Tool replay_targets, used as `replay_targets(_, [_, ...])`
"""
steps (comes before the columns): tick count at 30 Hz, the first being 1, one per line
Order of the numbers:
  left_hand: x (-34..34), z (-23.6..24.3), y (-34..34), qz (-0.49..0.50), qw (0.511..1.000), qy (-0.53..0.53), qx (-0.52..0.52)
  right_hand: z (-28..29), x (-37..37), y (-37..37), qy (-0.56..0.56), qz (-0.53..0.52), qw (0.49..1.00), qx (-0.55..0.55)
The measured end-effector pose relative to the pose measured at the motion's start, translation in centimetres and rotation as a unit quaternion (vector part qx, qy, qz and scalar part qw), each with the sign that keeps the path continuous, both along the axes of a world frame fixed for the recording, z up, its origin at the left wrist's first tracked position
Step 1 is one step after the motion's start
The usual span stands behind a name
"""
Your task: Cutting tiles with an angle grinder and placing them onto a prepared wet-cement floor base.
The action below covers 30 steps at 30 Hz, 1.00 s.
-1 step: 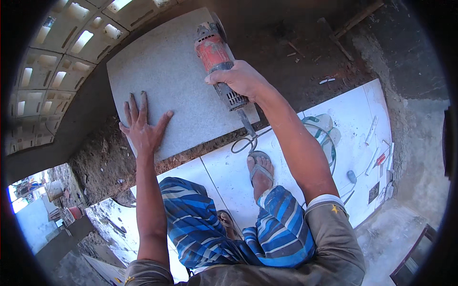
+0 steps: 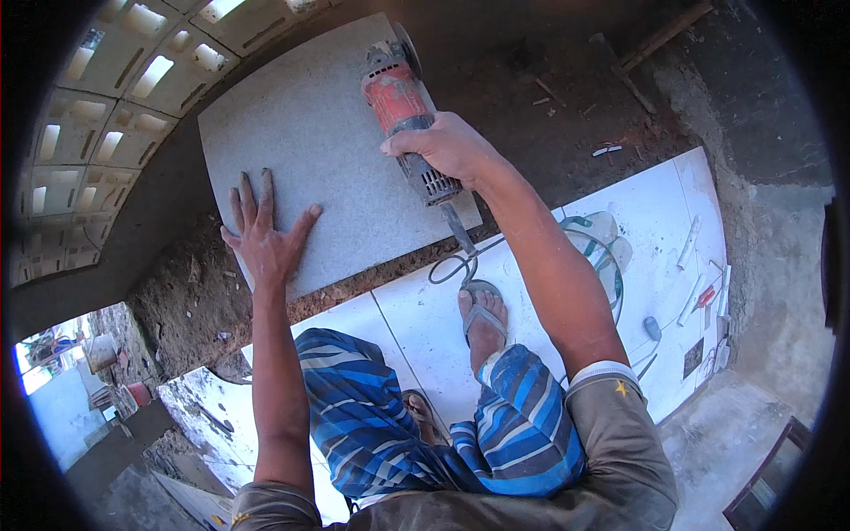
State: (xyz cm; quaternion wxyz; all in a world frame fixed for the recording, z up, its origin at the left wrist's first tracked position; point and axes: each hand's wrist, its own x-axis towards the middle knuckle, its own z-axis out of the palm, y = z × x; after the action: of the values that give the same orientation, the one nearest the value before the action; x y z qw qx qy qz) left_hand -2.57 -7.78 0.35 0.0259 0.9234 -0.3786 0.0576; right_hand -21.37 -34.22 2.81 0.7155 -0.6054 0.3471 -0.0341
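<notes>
Clamping the red-and-black angle grinder, the right grip holds it at the right edge of the flat grey slab; the left grip lies spread on it. If the slab slips, the thin round disc may jam.

Grey slab: matt, finely speckled. Grinder casing looks plastic, dull with dust and scuffs. White floor tiles are smooth, faintly glossy, dirt-smeared. Soil is rough, crumbly. Trousers: creased, striped cloth. Pierced wall blocks look matt, concrete-like.
</notes>
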Motion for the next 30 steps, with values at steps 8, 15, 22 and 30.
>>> replay_targets(8, [0.2,-0.4,0.3,-0.005,1.0,-0.006,-0.023,-0.1,-0.9,1.0,0.026,0.009,0.998,-0.052])
replay_targets(15, [0.1,-0.7,0.2,-0.006,0.999,-0.004,-0.035,-0.9,-1.9,1.2,0.014,0.013,0.999,-0.04])
replay_targets(22, [-0.1,-0.4,0.3,0.0,1.0,-0.021,-0.016,0.0,-2.6,2.2,0.009,0.008,0.999,-0.031])
replay_targets(30, [-0.1,-0.5,0.4,0.005,0.999,-0.027,-0.023,-0.6,-3.6,2.6,0.014,0.032,0.999,-0.038])
